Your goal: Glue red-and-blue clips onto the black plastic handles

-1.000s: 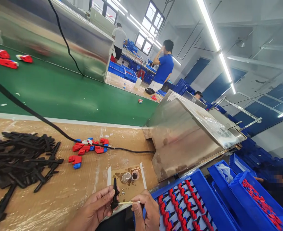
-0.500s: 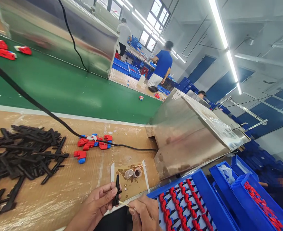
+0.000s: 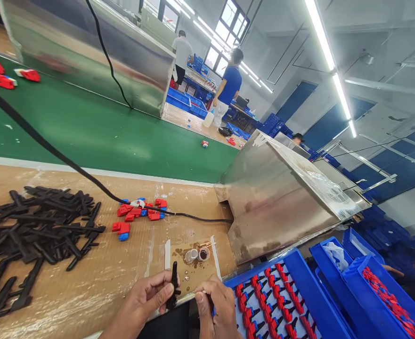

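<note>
A: Your left hand [image 3: 147, 297] grasps a slim black plastic part [image 3: 174, 277], held nearly upright above the near edge of the glossy brown worktop [image 3: 193, 195].

B: And your right hand [image 3: 218, 301]?

A: It is curled just beside the part; I cannot tell whether you grip anything with it.

B: What does your surface carry?

A: To your left, a heap of long black pieces [image 3: 41, 223]; near it, a cluster of red-and-blue blocks [image 3: 133, 213]. Beyond your hands, two small round cups [image 3: 203, 254] stand among dark wet spots. A thick black cable [image 3: 69, 162] crosses over the blocks.

B: Around you?

A: A green flat strip [image 3: 118, 139] runs past the worktop, a dull sheet-metal housing [image 3: 274, 202] stands to your right, and nearer you a blue plastic tray [image 3: 304, 270] bears rows of red-and-black pieces [image 3: 264, 296]. Farther off, a person in a blue shirt [image 3: 232, 85] stands below bright tube lights [image 3: 322, 40].
</note>
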{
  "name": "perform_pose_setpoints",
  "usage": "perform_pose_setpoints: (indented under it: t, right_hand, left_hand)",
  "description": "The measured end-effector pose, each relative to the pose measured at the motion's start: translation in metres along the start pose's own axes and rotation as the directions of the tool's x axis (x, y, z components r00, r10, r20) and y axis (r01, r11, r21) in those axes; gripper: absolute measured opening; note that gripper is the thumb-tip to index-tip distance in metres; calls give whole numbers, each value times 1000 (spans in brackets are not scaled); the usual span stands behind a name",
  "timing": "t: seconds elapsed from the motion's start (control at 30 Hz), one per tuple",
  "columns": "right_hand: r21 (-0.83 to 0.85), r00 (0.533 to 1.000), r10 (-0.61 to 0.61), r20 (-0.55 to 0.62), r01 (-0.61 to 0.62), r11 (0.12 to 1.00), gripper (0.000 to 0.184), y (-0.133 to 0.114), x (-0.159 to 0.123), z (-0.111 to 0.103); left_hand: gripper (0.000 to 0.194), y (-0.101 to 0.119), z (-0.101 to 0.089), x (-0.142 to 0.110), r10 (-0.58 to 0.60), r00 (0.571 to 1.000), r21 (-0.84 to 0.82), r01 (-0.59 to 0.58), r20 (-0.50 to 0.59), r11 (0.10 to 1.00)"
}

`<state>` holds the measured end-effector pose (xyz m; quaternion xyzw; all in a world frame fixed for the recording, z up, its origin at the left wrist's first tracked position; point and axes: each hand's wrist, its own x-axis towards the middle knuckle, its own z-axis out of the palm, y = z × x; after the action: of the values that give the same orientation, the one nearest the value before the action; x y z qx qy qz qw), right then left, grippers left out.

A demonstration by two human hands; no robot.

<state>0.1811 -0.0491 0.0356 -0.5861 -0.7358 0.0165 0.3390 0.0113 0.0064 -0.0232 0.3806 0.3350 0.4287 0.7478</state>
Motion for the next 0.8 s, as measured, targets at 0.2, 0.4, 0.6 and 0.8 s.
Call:
perform_pose_setpoints:
  t: [0.2,0.4,0.6,0.8]
  right_hand:
    - [-74,956,-287,-69,282,957,19,10,-2,8]
    - [-121,881,-473,26,472,873,17,7,6,3]
    - [11,969,-216,124,216,976,20,-3,16,-13]
    - [-48,931,-355,84,360,932,13,2,6,-4]
  left_hand:
    - [59,4,5,0,-52,993,-81,44,-107,996]
    - [65,1,1,2,-30,999,71,31,-13,997]
    - [69,13,1,0,-34,999,79,33,9,996]
    - [66,6,3,-1,-67,997,-14,67,-34,998]
